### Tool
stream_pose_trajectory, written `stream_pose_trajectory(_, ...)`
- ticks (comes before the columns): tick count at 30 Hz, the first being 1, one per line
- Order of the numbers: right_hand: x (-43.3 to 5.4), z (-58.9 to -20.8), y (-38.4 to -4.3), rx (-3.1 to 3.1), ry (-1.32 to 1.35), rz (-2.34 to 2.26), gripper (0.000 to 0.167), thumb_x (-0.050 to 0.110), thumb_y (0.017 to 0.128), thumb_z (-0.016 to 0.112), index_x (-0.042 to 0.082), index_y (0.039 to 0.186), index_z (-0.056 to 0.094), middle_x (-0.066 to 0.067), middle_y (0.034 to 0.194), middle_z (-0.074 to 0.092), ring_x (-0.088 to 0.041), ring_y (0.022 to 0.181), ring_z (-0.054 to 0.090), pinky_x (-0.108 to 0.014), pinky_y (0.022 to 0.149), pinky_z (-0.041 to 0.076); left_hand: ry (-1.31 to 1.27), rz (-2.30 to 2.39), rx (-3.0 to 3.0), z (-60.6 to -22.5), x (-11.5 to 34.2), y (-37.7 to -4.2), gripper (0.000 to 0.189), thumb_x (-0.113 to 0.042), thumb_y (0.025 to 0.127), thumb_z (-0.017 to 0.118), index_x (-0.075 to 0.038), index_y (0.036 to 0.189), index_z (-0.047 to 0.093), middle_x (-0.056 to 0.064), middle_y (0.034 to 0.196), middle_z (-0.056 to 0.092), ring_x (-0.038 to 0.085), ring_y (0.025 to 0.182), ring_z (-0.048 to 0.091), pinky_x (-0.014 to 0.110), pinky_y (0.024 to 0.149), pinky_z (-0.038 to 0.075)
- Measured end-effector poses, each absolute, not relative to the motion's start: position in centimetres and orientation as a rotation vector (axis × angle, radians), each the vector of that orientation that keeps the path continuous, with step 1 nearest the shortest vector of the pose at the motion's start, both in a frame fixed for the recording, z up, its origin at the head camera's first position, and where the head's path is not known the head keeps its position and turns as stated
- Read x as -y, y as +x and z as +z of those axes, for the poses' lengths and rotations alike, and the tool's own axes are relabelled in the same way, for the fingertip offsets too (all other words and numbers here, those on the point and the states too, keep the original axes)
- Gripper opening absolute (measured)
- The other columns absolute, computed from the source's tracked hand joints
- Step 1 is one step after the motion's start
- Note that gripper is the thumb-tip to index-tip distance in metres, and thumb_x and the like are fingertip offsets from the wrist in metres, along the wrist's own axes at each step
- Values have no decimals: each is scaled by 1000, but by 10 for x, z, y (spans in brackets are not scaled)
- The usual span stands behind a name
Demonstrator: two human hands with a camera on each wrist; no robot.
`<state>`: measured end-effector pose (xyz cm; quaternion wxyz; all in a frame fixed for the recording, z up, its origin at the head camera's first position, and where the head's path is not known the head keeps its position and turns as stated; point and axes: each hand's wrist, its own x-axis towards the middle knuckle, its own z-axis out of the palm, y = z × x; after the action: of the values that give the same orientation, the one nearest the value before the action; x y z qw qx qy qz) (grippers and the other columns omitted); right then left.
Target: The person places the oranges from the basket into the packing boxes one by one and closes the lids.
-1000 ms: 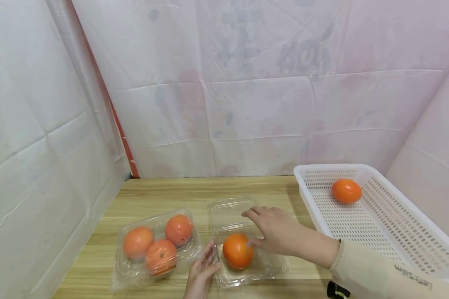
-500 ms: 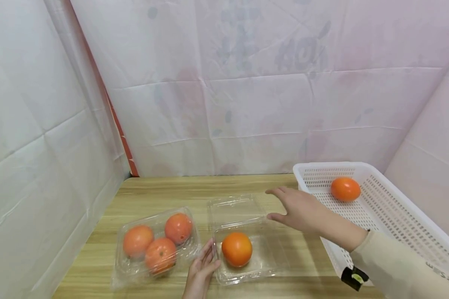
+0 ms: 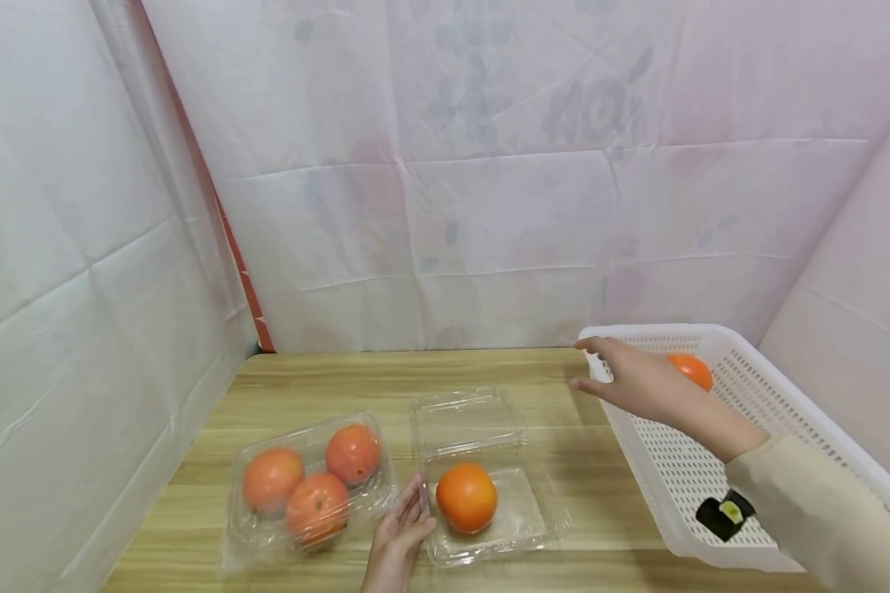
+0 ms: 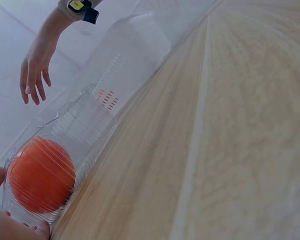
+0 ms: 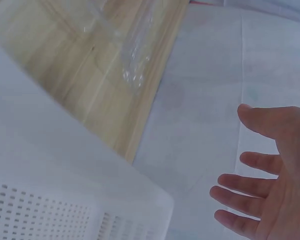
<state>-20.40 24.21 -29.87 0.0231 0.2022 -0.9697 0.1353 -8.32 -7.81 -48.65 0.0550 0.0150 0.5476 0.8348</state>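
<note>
My left hand [image 3: 400,535] rests against the left side of an open clear plastic clamshell box [image 3: 519,502]. Its fingers lie along the wall, with the thumb at the near left rim. One smooth, tomato-like orange-red fruit [image 3: 466,497] sits in the box's left part, and the hinged lid [image 3: 467,416] lies back on the table. My right hand [image 3: 634,383], thumb apart and fingers spread, hovers over the far left rim of the white plastic basket [image 3: 641,469], holding nothing. Another such fruit [image 3: 693,371] lies in the basket, partly hidden by that hand.
To the left, a second clear plastic box [image 3: 252,527] with its lid down holds three similar orange-red fruits [image 3: 319,506]. Pale sheets [image 3: 445,206] hang at the back and sides of the wooden table [image 3: 371,375].
My right hand has moved away from the fruit in the open box, rightward and back to the basket. That fruit stays in the box, and my left hand keeps its place.
</note>
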Motion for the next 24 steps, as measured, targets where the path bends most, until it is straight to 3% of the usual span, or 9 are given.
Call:
stream_pose_trajectory(8, -271, -303, -223, 3056, 520, 482, 73, 53, 96, 58, -2, 143, 45, -32, 132, 54, -49, 117, 54, -62, 86, 48, 59, 2534, -1663, -487, 78, -85, 69, 5, 93, 52, 16, 150, 15, 34, 156, 16, 36, 144, 20, 14, 103, 36)
stream_pose_trajectory(17, -304, -311, -243, 3030, 506, 519, 64, 42, 100, 58, -8, 137, 48, -37, 128, 53, -53, 115, 53, -67, 90, 44, 45, 2519, -1680, -488, 78, -86, 70, 4, 93, 53, 17, 149, 15, 35, 156, 15, 45, 145, 14, 28, 111, 34)
stream_pose_trajectory(24, -327, -318, -258, 3011, 481, 521, 56, 34, 101, 58, -12, 133, 50, -40, 125, 53, -55, 111, 53, -68, 88, 44, 64, 2524, -1688, -491, 79, -86, 69, 3, 93, 55, 17, 149, 16, 36, 155, 15, 43, 144, 16, 22, 107, 36)
